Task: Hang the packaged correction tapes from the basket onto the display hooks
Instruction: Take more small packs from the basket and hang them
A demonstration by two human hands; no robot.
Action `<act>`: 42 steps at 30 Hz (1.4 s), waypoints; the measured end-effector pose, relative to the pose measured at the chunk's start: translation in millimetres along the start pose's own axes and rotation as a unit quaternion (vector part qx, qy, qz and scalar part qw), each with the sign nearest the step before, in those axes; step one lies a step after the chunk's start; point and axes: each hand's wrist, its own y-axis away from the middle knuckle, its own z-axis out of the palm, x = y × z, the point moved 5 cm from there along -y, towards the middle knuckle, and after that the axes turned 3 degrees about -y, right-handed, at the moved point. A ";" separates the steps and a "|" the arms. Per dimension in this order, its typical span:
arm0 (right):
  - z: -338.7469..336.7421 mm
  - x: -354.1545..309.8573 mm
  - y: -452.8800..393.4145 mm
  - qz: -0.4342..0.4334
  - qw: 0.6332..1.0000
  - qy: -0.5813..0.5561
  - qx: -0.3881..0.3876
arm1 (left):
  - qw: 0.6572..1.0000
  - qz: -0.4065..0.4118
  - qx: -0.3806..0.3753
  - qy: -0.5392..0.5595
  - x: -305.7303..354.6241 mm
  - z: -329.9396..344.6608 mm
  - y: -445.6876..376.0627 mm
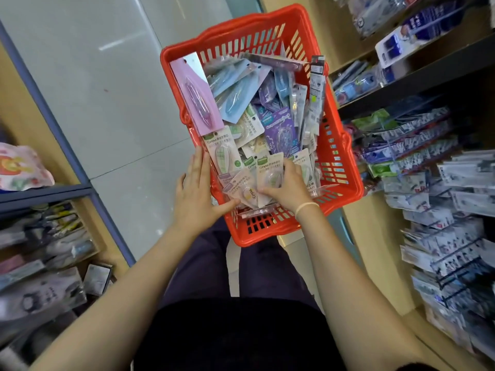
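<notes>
Right hand (288,187) curled on a cream carded packet (270,174), left hand (199,188) flat-fingered steadying red slotted plastic basket (345,145); best lifted singly.

Bright even light — floor (112,84) glare, edges blurred — wide-angle warp.

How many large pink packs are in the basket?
1. The pink pack leans against the left wall of the basket, at its far end. Others may lie buried under the pile.

A single head-worn view is provided, directed steeply downward and forward at close range over the basket (334,145); the frame is tilted.
</notes>
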 end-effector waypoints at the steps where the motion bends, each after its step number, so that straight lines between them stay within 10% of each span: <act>1: 0.6 1.9 1.2 0.001 1.000 0.002 0.017 | 1.000 -0.002 0.000 0.001 0.4 0.8 0.8; 19: -22.3 2.1 -8.2 -0.010 0.986 0.162 -0.032 | 0.999 -0.030 -0.012 0.025 3.1 -0.6 0.7; 26: -41.7 3.1 -2.9 -0.060 0.995 0.068 0.033 | 0.999 -0.032 -0.006 0.029 3.7 -0.8 0.2; 37: -31.6 -1.9 -2.0 -0.045 0.991 0.109 -0.067 | 0.998 -0.043 -0.011 0.049 7.6 -4.8 1.1; 42: -58.7 -25.7 9.7 -0.055 0.995 -0.075 -0.048 | 0.994 -0.070 -0.030 0.075 12.5 -15.1 -1.4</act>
